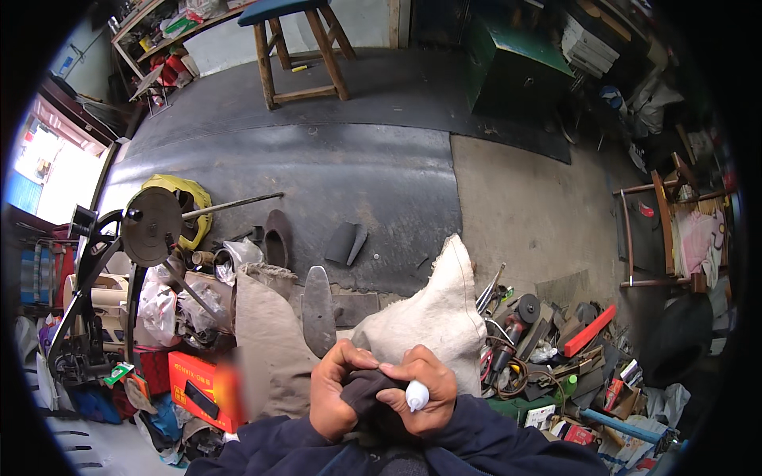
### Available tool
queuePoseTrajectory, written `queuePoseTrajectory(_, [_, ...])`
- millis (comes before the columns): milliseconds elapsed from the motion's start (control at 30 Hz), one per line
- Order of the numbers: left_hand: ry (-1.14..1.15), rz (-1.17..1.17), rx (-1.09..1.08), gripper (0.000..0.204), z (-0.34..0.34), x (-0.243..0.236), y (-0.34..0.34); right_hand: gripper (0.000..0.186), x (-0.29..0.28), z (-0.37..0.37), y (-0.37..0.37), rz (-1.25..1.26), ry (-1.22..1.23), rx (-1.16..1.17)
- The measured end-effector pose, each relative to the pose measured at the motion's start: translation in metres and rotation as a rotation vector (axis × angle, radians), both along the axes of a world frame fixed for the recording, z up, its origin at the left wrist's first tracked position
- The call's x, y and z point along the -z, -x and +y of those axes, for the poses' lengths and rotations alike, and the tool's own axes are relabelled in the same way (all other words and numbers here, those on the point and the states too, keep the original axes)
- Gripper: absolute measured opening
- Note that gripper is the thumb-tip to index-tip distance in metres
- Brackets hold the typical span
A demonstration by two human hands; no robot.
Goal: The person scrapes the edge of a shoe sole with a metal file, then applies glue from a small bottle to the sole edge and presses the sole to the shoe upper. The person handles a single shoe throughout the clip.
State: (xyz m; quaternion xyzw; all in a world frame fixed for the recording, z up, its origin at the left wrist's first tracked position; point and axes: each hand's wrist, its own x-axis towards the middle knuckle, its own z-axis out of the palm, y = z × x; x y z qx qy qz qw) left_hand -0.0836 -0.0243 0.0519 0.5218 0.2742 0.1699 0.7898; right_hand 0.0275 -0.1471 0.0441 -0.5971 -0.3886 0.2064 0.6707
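My left hand is closed on a dark brown soft piece, held close to my body above my lap. Its kind is hard to make out, since both hands cover much of it. My right hand pinches the same piece from the other side, thumb and fingertips meeting my left fingers at its upper edge. A small white tube with a rounded end is also tucked in the right hand. Beneath and ahead of my hands, an off-white cloth drapes across my lap, with a grey-beige cloth to its left.
A grey sole-shaped piece stands before my lap. Beyond lie a dark shoe and black scraps. A black hand-cranked machine rises at left; tools, including a grinder, crowd the right. A wooden stool stands far ahead.
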Motion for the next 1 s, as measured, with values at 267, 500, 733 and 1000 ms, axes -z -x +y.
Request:
queuePoseTrajectory(267, [0.006,0.03,0.003,0.031,0.0,-0.004,0.0,0.032,-0.001,0.003,0.004,-0.056,-0.003,0.047])
queuePoseTrajectory(500, [0.026,-0.045,0.002,0.024,0.002,-0.002,0.0,0.03,0.001,0.006,0.008,-0.087,-0.006,0.073])
queuePoseTrajectory(733, [-0.001,-0.085,-0.002,0.017,0.004,0.001,-0.001,0.023,0.0,0.011,0.012,-0.102,0.0,0.116])
queuePoseTrajectory(1000, [-0.034,-0.116,-0.015,0.018,0.003,0.008,0.001,0.02,-0.002,0.011,0.013,-0.163,0.032,0.117])
